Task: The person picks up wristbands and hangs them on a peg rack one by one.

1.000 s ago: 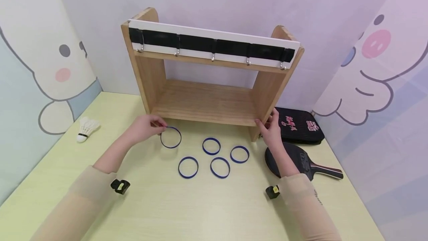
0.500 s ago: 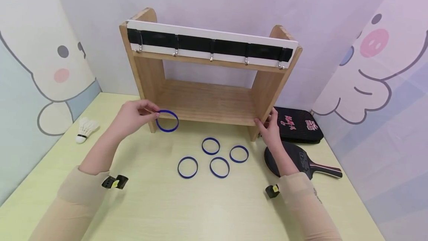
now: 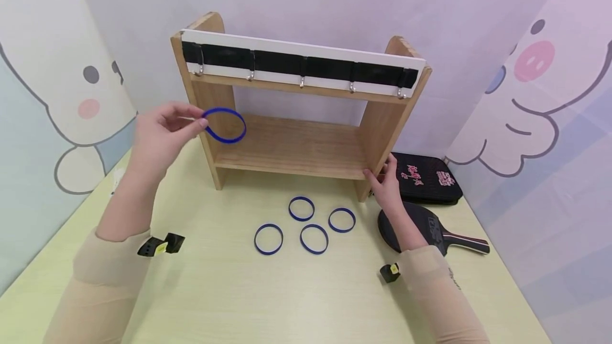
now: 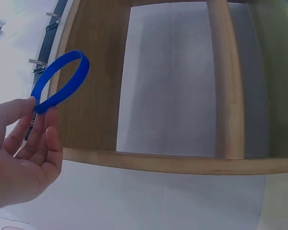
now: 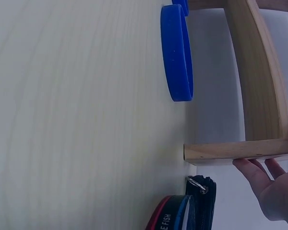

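Observation:
Between thumb and fingers my left hand (image 3: 160, 134) pinches a blue silicone wristband (image 3: 228, 141) by its edge. The band hangs in the air before the left side of a wooden shelf (image 3: 291, 145), below the leftmost metal hook (image 3: 198, 70). In the left wrist view the wristband (image 4: 72, 88) stands out from the fingertips. My right hand (image 3: 386, 187) grips the lower right side panel of the shelf; the right wrist view shows its fingers (image 5: 252, 172) against the panel. Several more blue wristbands (image 3: 314, 239) lie on the table in front of the shelf.
Several hooks line a black-and-white strip (image 3: 282, 62) along the shelf's top. A table tennis paddle (image 3: 416, 224) and a black zip case (image 3: 425, 179) lie at right on the pale table (image 3: 287, 301). A shuttlecock (image 3: 117, 177) is mostly hidden behind my left arm.
My left hand has lifted the wristband from just above the table up to the shelf's left side, moving slightly left. My right hand has kept its grip on the shelf.

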Motion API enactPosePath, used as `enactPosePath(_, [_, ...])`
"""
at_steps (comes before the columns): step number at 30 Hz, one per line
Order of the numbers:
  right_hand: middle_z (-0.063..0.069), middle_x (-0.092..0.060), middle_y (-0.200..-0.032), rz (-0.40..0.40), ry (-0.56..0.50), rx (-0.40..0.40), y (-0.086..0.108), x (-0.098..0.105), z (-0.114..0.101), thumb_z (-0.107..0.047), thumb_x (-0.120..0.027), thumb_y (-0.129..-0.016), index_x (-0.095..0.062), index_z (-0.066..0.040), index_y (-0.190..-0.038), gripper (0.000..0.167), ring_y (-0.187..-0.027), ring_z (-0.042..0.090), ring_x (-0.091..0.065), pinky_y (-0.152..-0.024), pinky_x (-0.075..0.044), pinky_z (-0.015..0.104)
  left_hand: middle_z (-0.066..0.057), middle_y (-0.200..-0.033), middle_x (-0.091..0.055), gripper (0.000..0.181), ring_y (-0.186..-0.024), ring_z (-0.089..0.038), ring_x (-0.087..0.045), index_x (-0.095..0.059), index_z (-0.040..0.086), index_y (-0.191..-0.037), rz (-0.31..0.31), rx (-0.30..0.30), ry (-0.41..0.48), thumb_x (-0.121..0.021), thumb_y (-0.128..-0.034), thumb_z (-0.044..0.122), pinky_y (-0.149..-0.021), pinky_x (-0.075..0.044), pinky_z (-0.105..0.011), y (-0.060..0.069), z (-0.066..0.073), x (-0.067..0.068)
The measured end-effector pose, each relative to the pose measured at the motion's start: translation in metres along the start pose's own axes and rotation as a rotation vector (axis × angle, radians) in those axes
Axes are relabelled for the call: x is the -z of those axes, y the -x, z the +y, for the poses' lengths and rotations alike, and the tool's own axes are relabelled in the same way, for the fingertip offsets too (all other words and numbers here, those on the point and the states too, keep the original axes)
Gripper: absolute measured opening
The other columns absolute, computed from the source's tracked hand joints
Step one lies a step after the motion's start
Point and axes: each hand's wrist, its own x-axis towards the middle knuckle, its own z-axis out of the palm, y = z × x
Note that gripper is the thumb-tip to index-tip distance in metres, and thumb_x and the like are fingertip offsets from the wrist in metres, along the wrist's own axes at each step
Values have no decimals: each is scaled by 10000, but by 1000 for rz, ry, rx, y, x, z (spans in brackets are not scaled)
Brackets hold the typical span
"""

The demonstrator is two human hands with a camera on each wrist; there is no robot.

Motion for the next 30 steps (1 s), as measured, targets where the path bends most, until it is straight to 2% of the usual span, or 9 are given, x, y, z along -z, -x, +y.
enactPosePath(2, [208, -392, -1400, -3, -4, -5, 0, 0, 0, -312, -572, -935, -115, -340, -1429, 674, -1126, 409, -526, -929, -447, 578, 79, -918, -666, 201, -781, -59, -645, -690, 78, -1004, 56, -9, 157, -730, -828, 168, -703, -493, -141, -4, 6, 1])
enactPosePath(6, [211, -383, -1402, -6, -11, -6, 0, 0, 0, -316, -570, -935, -118, -332, -1433, 672, -1148, 411, -520, -930, -445, 580, -32, -829, -681, 171, -697, -135, -651, -688, -11, -920, 173, -73, 510, -757, -763, 2, -614, -517, -169, -13, 15, 2])
enactPosePath(8, [215, -380, -1398, -10, -10, 0, 0, 0, 0, -312, -568, -937, -113, -329, -1435, 675, -1149, 414, -518, -931, -442, 583, -76, -813, -671, 191, -679, -170, -651, -676, -51, -909, 216, -104, 607, -763, -739, -36, -587, -522, -186, -17, 17, 2])
enactPosePath(9, [214, -380, -1398, -9, -9, 1, 0, 0, 0, -311, -568, -937, -115, -333, -1434, 673, -1149, 414, -519, -931, -443, 582, -86, -818, -666, 199, -682, -180, -651, -673, -57, -912, 232, -110, 629, -762, -736, -43, -582, -525, -190, -19, 18, 3])
enactPosePath(14, [212, -381, -1398, -1, -4, 5, 0, -1, 0, -310, -571, -936, -118, -343, -1431, 672, -1157, 409, -519, -934, -442, 577, -101, -869, -637, 237, -720, -200, -655, -661, -47, -947, 266, -88, 677, -768, -738, -17, -593, -531, -202, -27, 18, 4])
enactPosePath(18, [207, -376, -1410, 1, -1, 5, 0, -1, 0, -306, -576, -934, -118, -356, -1431, 678, -1178, 406, -511, -940, -438, 574, -106, -856, -624, 233, -708, -207, -655, -652, -48, -939, 282, -76, 712, -767, -738, -19, -586, -528, -209, -32, 13, 3])
enactPosePath(24, [205, -362, -1422, 5, -2, -1, 0, -1, 0, -310, -579, -931, -113, -371, -1430, 685, -1203, 409, -493, -951, -424, 579, -87, -855, -620, 209, -721, -188, -659, -658, -13, -924, 303, -40, 669, -768, -747, 6, -602, -531, -198, -35, 3, 0])
enactPosePath(30, [193, -339, -1445, 2, -9, -6, 0, -1, 1, -319, -573, -932, -94, -385, -1432, 696, -1226, 401, -472, -973, -406, 577, -67, -878, -633, 226, -749, -171, -655, -663, 12, -934, 306, 13, 622, -781, -744, 46, -607, -530, -185, -31, -5, -2])
